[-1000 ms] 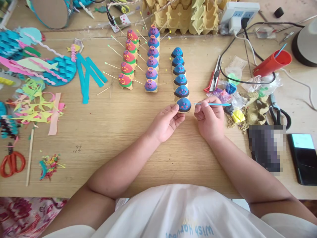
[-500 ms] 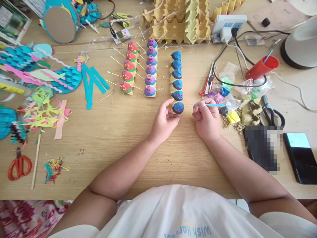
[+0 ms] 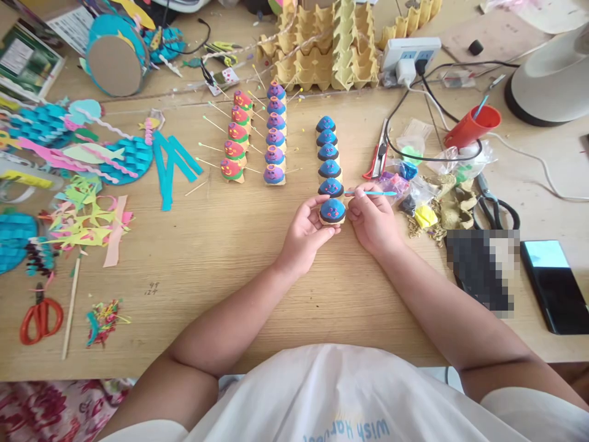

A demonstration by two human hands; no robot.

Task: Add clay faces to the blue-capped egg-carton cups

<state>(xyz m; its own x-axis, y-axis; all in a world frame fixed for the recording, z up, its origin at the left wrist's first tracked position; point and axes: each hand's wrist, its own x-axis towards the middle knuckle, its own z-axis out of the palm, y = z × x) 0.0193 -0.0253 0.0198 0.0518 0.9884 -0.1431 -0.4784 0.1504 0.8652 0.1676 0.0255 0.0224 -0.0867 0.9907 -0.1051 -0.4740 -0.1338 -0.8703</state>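
A blue egg-carton caterpillar (image 3: 329, 167) lies lengthwise before me, its humps covered in blue and dark clay. The nearest hump bears a small face with pink marks. My left hand (image 3: 301, 238) grips this near end from the left, thumb in front and fingers along the side. A thin light-blue clay tool (image 3: 381, 193) is pinched in my right hand (image 3: 376, 226), its tip pointing left. The fingers of that hand are at the right side of the near hump; their exact contact is hidden. To the left stand a purple-blue caterpillar (image 3: 275, 138) and a red-green caterpillar (image 3: 234, 132), both with pin-like sticks.
Bagged clay (image 3: 426, 215), a red cutter (image 3: 380, 150), a red cup (image 3: 473, 126) and black-handled scissors (image 3: 494, 205) lie right. A phone (image 3: 554, 285) is near the right edge. Egg cartons (image 3: 317, 55) and a power strip (image 3: 409, 52) stand behind. Paper crafts (image 3: 124, 153) fill the left.
The caterpillar's near end has come toward me and its face now shows more fully. My right hand has moved left to its side, still with the clay tool. The view has shifted slightly.
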